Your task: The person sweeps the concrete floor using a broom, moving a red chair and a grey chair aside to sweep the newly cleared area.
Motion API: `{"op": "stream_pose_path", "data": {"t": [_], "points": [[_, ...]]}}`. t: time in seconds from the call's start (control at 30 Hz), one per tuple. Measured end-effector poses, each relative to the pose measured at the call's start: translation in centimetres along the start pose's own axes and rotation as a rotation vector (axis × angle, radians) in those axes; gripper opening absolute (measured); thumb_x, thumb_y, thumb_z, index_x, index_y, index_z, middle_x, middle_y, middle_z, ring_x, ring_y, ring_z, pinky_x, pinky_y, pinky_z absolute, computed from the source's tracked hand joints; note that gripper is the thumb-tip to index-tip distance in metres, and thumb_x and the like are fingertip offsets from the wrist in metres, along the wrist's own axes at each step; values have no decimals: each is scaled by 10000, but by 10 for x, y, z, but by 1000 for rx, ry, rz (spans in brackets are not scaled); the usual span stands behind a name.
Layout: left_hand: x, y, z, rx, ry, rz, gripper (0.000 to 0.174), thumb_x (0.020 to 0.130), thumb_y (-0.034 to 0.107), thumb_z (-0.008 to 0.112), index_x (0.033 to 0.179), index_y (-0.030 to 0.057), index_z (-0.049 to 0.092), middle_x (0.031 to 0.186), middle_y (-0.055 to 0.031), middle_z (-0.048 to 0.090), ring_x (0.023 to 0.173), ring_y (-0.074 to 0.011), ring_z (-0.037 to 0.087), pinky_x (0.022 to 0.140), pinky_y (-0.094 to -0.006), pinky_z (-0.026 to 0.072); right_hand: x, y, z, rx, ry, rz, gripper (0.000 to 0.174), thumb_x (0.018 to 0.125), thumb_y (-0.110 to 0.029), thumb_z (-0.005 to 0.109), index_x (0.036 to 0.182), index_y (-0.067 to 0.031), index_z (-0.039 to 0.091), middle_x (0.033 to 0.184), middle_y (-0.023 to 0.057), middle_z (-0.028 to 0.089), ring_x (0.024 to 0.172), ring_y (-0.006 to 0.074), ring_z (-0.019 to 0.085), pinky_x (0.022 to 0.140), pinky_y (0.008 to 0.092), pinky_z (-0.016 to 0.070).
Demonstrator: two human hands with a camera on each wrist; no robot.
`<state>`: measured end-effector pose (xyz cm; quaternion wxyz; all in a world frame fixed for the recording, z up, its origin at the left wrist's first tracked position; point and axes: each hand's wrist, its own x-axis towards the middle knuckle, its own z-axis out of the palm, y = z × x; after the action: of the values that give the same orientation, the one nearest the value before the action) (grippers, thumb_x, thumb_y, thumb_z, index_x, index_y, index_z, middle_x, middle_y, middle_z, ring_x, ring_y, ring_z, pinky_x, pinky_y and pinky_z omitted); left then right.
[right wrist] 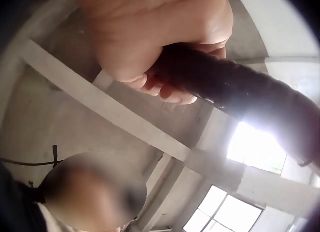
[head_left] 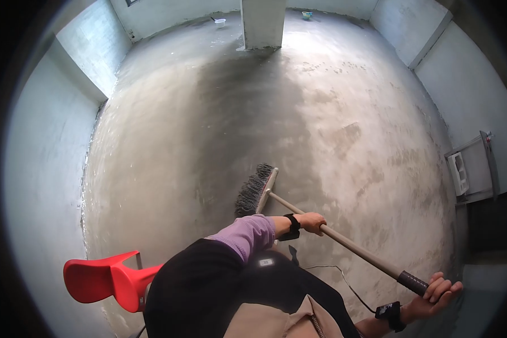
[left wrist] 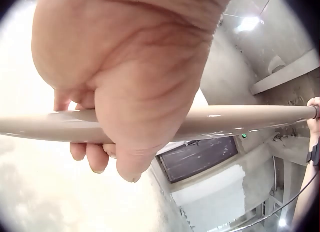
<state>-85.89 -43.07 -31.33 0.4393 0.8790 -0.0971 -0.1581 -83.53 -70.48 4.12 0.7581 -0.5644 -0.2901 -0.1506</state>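
A broom with a pale handle [head_left: 352,246] and a wide head of dark grey bristles [head_left: 253,190] slants across the head view. Its bristles are at the concrete floor, left of the handle. My left hand [head_left: 311,222] grips the handle's middle, close above the head. In the left wrist view, the thumb and fingers of the left hand [left wrist: 135,77] wrap the smooth pole. My right hand [head_left: 438,293] holds the dark ribbed grip [head_left: 412,283] at the handle's top end. The right wrist view shows the fingers of the right hand [right wrist: 160,32] curled round that grip.
A red chair [head_left: 129,284] stands at the lower left. A pillar [head_left: 263,25] rises at the far end, with a white bowl [head_left: 219,23] and a small greenish container [head_left: 307,16] on the floor either side. A metal frame [head_left: 479,169] leans by the right wall.
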Motion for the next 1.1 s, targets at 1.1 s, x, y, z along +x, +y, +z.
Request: {"op": "stream_pose_path", "data": {"t": [1.1], "points": [[-569, -351, -42, -33, 89, -1076, 404, 682, 363, 701, 996, 116, 643, 1020, -124, 628, 988, -303, 576, 854, -398, 459, -216, 220, 455, 472, -385, 1033, 136, 796, 10, 369, 897, -41, 446, 702, 69, 452, 668, 183, 469, 687, 321, 430]]}}
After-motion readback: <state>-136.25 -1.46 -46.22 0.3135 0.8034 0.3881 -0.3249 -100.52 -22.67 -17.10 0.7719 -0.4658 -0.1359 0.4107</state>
